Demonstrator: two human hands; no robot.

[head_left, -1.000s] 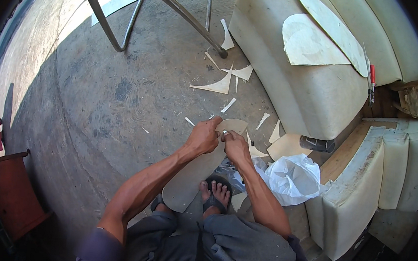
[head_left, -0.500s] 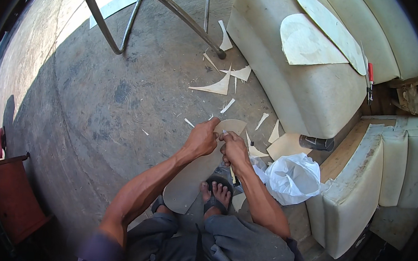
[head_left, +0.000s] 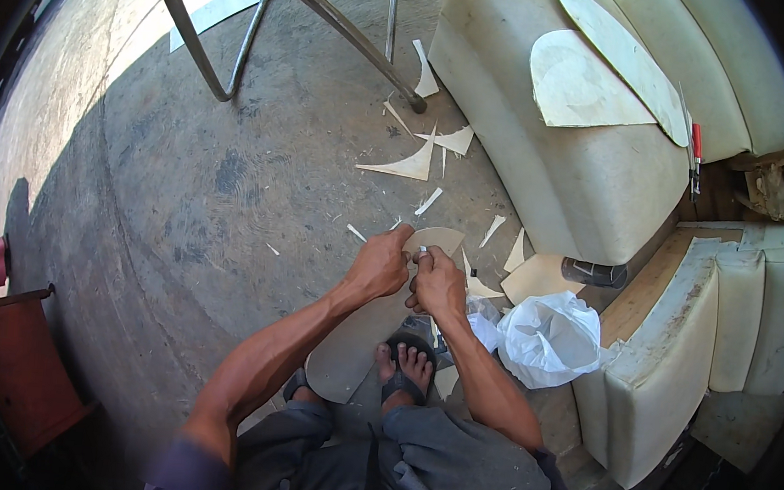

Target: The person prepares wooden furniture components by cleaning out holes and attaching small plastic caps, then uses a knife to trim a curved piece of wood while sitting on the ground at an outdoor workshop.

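Note:
My left hand is closed on the upper part of a long, round-ended beige sheet piece, which hangs over my sandalled feet. Just to its right, my right hand is closed at the edge of the same piece, with a small light-tipped tool between thumb and finger, mostly hidden by the hand. Several pale curved offcuts lie scattered on the concrete floor beyond my hands. A white plastic bag sits to the right of my right forearm.
Metal tube legs stand at the top. Worn cream seat cushions fill the right, bearing cut pale pieces and a red-handled tool. A padded section with bare wood lies lower right, a red metal object at lower left.
My right hand and the tool tip have shifted slightly at the piece's edge over the last second. My left hand stays almost in place on the piece.

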